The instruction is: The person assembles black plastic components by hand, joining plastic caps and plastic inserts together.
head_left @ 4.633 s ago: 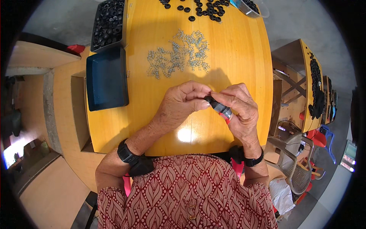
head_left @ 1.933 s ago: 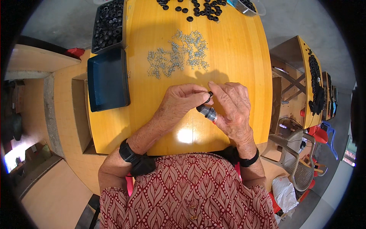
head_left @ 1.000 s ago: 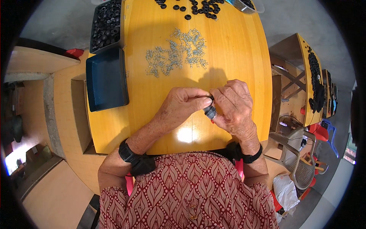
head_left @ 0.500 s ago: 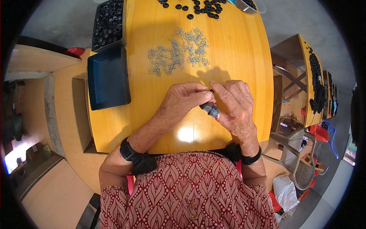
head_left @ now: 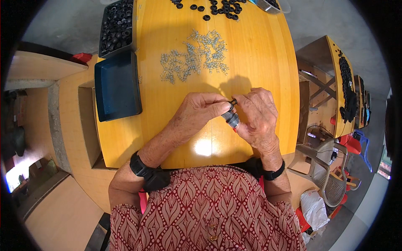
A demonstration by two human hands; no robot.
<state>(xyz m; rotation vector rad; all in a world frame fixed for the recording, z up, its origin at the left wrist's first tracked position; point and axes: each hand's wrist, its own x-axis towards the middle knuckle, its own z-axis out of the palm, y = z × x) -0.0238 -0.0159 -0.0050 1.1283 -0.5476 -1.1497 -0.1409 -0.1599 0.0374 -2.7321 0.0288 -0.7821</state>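
Note:
My left hand (head_left: 200,109) is closed, its thumb and forefinger pinching a small black ring-like piece (head_left: 233,102). Close against it, my right hand (head_left: 260,119) curls its fingers, with the forefinger tip touching the same piece. A dark grey, banded sleeve or wrap (head_left: 230,119) with a bit of red at its lower end lies along the right thumb; whether it is worn or held is hard to make out. Beyond the hands, many small silvery metal pieces (head_left: 193,58) are scattered over the yellow wooden table (head_left: 259,54).
An empty dark blue tray (head_left: 118,85) sits at the table's left edge. Behind it stands a bin (head_left: 117,31) full of black round parts. Black rings (head_left: 226,9) lie at the far edge beside a clear tub (head_left: 268,6). A grey chair (head_left: 333,184) is on the right.
The right forefinger has bent down onto the black piece, which shows more between the fingertips. The sleeve on the thumb has tilted slightly. The left hand has barely moved.

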